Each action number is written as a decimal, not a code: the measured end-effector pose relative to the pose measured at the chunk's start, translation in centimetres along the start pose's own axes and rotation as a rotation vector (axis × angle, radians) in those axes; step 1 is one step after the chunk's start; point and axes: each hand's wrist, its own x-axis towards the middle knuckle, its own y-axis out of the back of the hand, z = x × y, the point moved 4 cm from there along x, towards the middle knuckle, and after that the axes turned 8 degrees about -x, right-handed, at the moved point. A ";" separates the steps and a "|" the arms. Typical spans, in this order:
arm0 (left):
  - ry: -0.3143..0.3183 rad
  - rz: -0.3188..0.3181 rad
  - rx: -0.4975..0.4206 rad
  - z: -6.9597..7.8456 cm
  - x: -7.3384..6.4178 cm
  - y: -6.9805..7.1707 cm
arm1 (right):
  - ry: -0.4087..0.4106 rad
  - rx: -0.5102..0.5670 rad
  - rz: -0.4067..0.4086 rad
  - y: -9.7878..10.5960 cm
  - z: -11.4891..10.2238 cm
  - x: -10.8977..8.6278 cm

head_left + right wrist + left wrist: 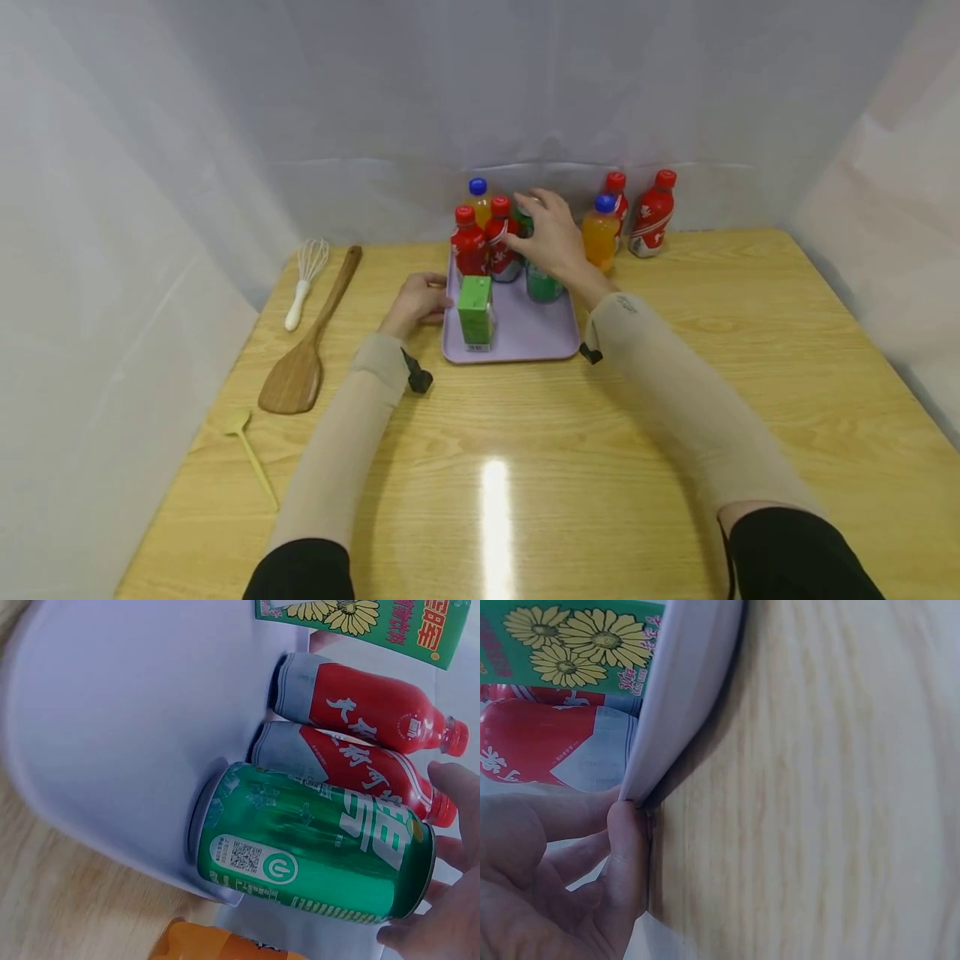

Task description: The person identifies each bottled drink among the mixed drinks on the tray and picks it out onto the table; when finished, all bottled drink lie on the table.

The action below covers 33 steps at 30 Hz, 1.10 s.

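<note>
One left hand (416, 302) pinches tray rim (517, 360); right hand (555, 237) around can (315, 844).

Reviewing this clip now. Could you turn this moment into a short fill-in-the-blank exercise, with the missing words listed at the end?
1. The person's ____ grip holds the lilac plastic tray by its edge.
2. The upright, box-shaped drink carton printed with yellow flowers is mainly ____.
3. The clear bottle of orange drink standing off the tray has a ____ cap.
4. The white-handled whisk lies beside a long-handled brown spatula made of ____.

Missing words: left; green; blue; wood.
</note>
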 end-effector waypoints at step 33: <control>0.005 -0.009 0.004 0.1 -0.6 0.0 | -0.063 -0.208 -0.152 -0.7 -0.5 2.1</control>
